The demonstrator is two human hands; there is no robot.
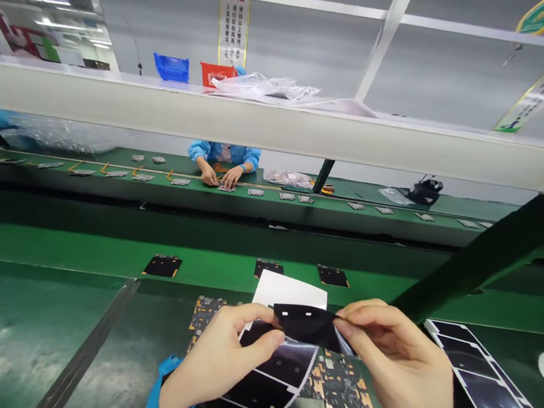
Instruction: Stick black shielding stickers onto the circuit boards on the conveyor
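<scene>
My left hand (221, 360), with a blue wrist strap (160, 405), is closed on a white backing sheet (287, 333) of several black stickers. My right hand (398, 360) pinches a black sticker (308, 324) with two small white marks, lifted and curled off that sheet. Both hands meet over a circuit board (339, 385) with orange and black parts lying on the green bench. A second circuit board (204, 311) lies just left of the sheet.
Another sheet of black stickers (472, 364) lies at the right. Black square pieces (162, 265) ride on the green belt (85, 251) ahead. Across the line a person in blue sleeves (224, 154) handles small parts. A white shelf (243, 119) carries blue and red bins overhead.
</scene>
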